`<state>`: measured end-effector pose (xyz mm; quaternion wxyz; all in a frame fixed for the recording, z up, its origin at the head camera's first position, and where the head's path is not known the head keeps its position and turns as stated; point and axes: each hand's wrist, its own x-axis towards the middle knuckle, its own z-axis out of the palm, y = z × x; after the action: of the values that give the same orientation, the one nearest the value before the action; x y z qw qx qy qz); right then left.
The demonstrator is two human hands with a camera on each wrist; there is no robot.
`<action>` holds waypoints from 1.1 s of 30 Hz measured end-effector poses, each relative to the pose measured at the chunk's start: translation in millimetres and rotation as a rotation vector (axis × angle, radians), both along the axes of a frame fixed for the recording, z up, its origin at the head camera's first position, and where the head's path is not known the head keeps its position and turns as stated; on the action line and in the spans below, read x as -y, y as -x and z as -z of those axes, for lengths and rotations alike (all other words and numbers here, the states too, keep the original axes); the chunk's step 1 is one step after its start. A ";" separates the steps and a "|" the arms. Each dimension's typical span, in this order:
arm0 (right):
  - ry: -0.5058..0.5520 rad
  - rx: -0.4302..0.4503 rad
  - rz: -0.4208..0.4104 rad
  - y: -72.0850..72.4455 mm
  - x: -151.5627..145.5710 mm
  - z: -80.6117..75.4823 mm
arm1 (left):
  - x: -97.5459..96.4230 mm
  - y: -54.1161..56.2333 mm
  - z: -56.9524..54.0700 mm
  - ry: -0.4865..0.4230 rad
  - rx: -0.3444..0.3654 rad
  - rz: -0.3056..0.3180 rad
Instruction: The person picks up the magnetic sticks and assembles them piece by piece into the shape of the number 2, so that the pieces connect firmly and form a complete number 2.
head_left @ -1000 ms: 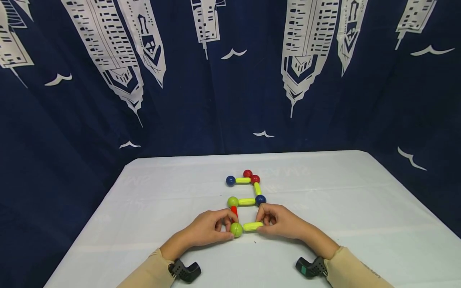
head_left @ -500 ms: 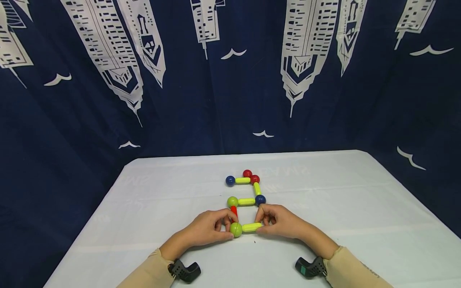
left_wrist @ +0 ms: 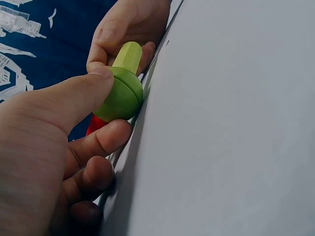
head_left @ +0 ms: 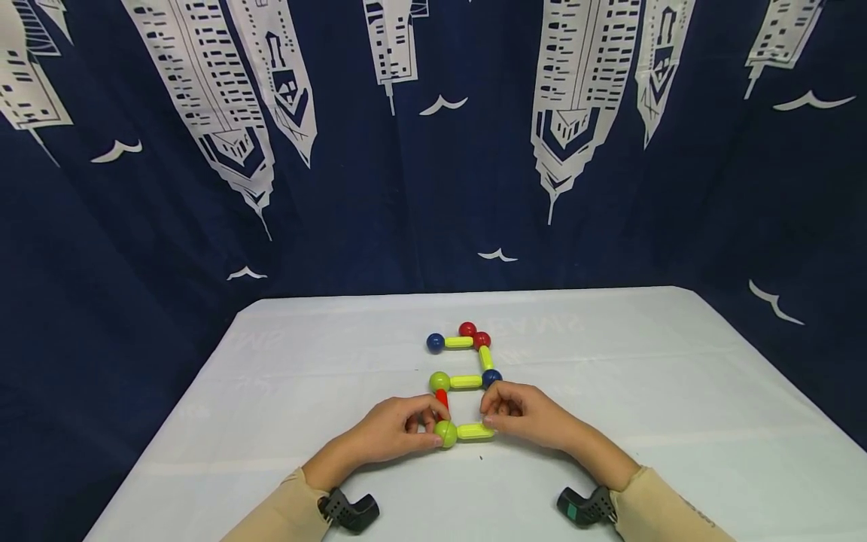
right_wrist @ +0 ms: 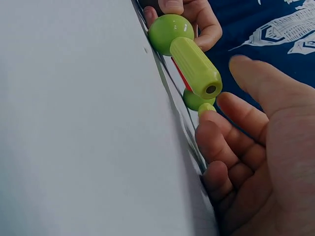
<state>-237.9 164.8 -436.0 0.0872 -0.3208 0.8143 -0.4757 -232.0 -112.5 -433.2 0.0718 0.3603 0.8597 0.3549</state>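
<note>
My left hand (head_left: 396,429) pinches the near green ball (left_wrist: 120,96) of a ball-and-stick building set between thumb and finger. A yellow-green stick (head_left: 474,431) extends rightward from that ball, its end touching it. My right hand (head_left: 535,414) is beside the stick's free end. In the right wrist view, thumb and fingers (right_wrist: 246,115) are spread apart from the stick, and its dark round tip shows. Behind the near ball, a red stick (head_left: 442,403) runs to another green ball (head_left: 439,382), partly hidden by the left fingers.
Farther back the figure continues with a yellow-green stick (head_left: 466,382), a blue ball (head_left: 491,376), another stick (head_left: 485,357), two touching red balls (head_left: 482,340), a stick (head_left: 458,342) and a blue ball (head_left: 436,342). Everything lies on a white-covered table (head_left: 305,361) before a dark blue curtain (head_left: 406,188).
The near stick's end has come left against the green ball, closing a small gap. My right thumb and fingers have let go of the stick and lifted slightly. The left hand keeps its pinch.
</note>
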 end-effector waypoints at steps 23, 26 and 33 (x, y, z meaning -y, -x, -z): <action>-0.212 -0.054 0.570 91.6 16.7 -32.2 | 1.6 3.5 5.4 -0.045 0.024 -0.002; -0.228 -0.018 0.560 104.8 24.7 -33.3 | 2.3 4.6 6.6 -0.059 0.000 0.008; -0.261 0.073 0.539 122.2 34.4 -29.8 | 1.3 5.2 6.5 -0.071 -0.018 0.043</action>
<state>-360.1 130.3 -406.2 0.0275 -0.0621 0.9207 -0.3843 -237.2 -113.8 -439.7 0.0588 0.3844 0.8392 0.3802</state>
